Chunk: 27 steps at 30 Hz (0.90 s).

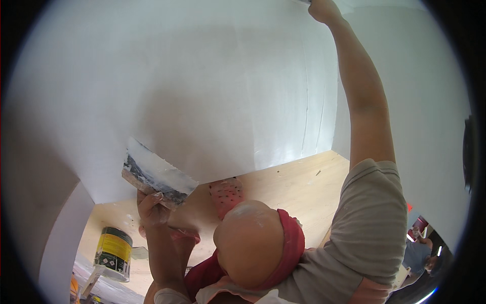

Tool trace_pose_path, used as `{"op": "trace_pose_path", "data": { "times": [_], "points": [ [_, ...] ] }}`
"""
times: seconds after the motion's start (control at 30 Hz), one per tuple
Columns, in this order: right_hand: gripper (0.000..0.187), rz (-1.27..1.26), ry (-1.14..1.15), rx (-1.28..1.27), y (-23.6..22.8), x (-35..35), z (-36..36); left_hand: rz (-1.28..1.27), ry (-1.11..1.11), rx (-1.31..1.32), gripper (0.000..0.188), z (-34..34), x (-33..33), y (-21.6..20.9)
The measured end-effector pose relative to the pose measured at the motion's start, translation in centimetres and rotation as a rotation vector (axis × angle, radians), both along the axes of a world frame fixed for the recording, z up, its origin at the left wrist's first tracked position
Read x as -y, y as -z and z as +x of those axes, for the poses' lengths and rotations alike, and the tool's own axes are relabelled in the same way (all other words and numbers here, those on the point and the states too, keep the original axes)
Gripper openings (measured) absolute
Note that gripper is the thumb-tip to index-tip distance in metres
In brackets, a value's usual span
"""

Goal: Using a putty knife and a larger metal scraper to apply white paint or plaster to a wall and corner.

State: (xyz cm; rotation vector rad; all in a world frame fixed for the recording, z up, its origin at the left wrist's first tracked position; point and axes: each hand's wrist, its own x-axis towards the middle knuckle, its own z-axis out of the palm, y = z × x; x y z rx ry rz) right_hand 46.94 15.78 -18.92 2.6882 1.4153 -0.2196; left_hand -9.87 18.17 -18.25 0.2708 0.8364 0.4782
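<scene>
My left hand is closed round the back edge of a wide putty knife, held low in front of the white wall. White paste covers much of its blade, with dark patches showing through. Raised high at the top right, my right hand is closed on a flat metal tool up by the wall. Most of that tool lies beyond the picture's edge, so its kind cannot be made out. Thin vertical lines run down the wall below my right hand.
A black and yellow paint tin stands at the lower left on a light wooden board floor. A pink sandal shows near the wall's foot. White walls meet at a corner on the right. Another person is at the lower right.
</scene>
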Motion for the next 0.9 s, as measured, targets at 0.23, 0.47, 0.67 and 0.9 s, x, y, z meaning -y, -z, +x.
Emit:
{"op": "trace_pose_path", "data": {
  "times": [0.23, 0.47, 0.67, 0.9],
  "points": [
    [0.045, -0.136, -0.005, -0.04, -1.1, 1.3, -0.4, -0.028, -0.024, 0.069, 0.064, 3.3, 0.9, 0.0],
    [0.043, -0.112, -0.101, -0.099, -1.3, 13.7, -11.6, 0.057, 0.131, 0.127, 0.064, 5.4, 1.3, -0.5],
    [0.021, 0.013, -0.155, -0.098, -6.1, 24.7, -28.3, 0.2, 0.289, 0.18, 0.062, 6.6, 0.5, -2.9],
    [0.035, 0.487, 0.137, -0.323, -9.4, 26.0, -36.9, 0.257, 0.449, 0.326, 0.057, 5.4, 0.2, -4.4]
  ]
}}
